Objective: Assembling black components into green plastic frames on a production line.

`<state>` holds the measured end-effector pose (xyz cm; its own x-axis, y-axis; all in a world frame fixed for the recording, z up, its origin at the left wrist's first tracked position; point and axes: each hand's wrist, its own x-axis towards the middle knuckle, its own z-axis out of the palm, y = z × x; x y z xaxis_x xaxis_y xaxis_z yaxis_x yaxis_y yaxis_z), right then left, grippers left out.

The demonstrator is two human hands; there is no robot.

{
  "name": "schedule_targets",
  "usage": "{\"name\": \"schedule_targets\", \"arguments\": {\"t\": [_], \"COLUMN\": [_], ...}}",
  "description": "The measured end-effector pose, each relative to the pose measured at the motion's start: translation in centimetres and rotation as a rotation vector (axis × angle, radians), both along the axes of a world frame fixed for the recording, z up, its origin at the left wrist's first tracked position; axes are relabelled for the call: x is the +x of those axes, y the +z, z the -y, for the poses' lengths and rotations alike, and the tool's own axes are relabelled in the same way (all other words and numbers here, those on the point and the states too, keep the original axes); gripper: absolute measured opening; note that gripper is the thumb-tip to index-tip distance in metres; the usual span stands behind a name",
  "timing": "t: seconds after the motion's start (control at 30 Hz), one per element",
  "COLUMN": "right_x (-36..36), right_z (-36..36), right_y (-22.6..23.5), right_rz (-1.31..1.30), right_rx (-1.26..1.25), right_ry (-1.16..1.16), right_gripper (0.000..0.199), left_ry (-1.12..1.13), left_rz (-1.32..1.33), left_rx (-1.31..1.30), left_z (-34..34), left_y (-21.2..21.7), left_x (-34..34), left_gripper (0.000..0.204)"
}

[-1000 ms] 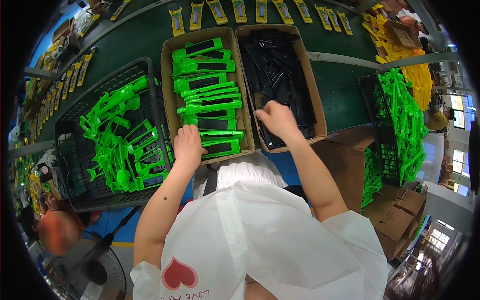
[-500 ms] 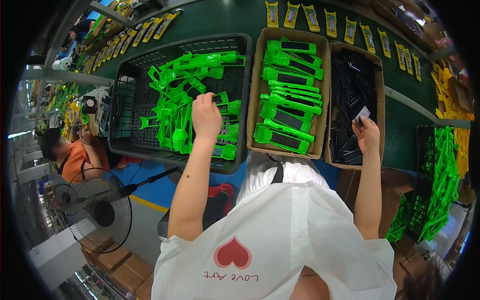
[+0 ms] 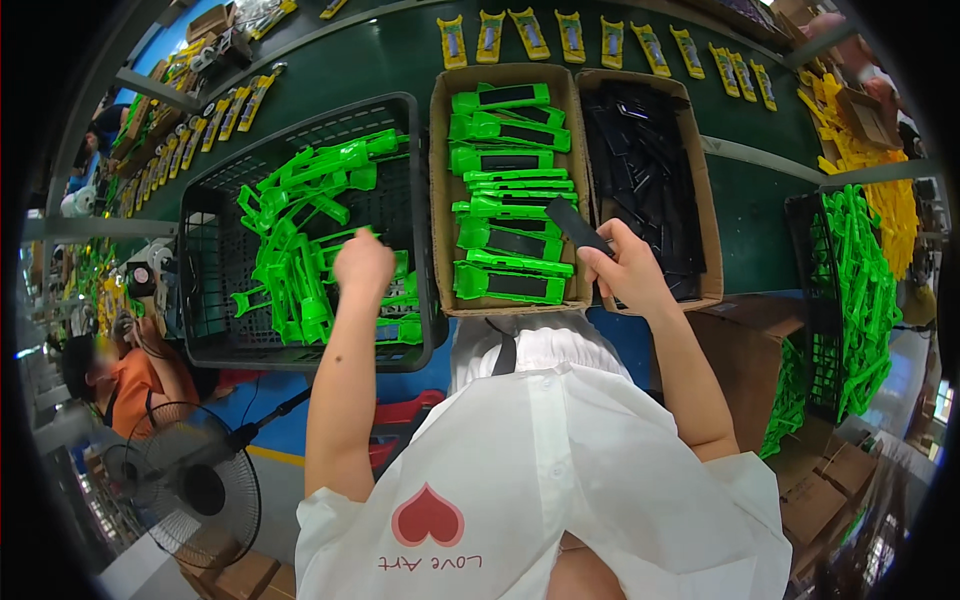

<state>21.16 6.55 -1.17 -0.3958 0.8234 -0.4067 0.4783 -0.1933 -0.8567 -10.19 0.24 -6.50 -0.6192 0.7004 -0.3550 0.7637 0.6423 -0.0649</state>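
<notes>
Head view, places given from the middle cardboard box (image 3: 440, 190): inside it, green pieces fitted with black inserts (image 3: 505, 285) are stacked in rows, nearly filling it; left of it, a black crate (image 3: 200, 260) of bare green pieces (image 3: 300, 240), many left; left hand (image 3: 363, 265) is closed on one there; right of it, a box of black inserts (image 3: 650, 180); right hand (image 3: 625, 270) is pinched around one black insert (image 3: 575, 225).
</notes>
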Motion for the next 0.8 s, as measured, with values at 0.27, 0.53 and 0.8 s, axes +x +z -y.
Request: {"name": "schedule_targets", "arguments": {"t": [0.27,0.53,0.8], "right_x": [-0.5,-3.7,-5.2], "right_z": [0.9,1.8,3.2], "right_y": [1.7,2.8,1.9], "right_rz": [-0.341,-0.393,-0.405], "right_rx": [-0.149,-0.204,-0.122], "right_ry": [-0.063,0.026,-0.137], "right_gripper": [0.021,0.018,0.019], "left_ry": [0.637,0.124,-0.511], "left_rz": [1.627,1.404,0.31], "left_rx": [1.285,1.1,1.17], "left_z": [6.5,1.5,1.4], "left_y": [6.9,6.9,5.7], "left_x": [-2.3,11.5,12.5], "left_gripper": [0.029,0.019,0.046]}}
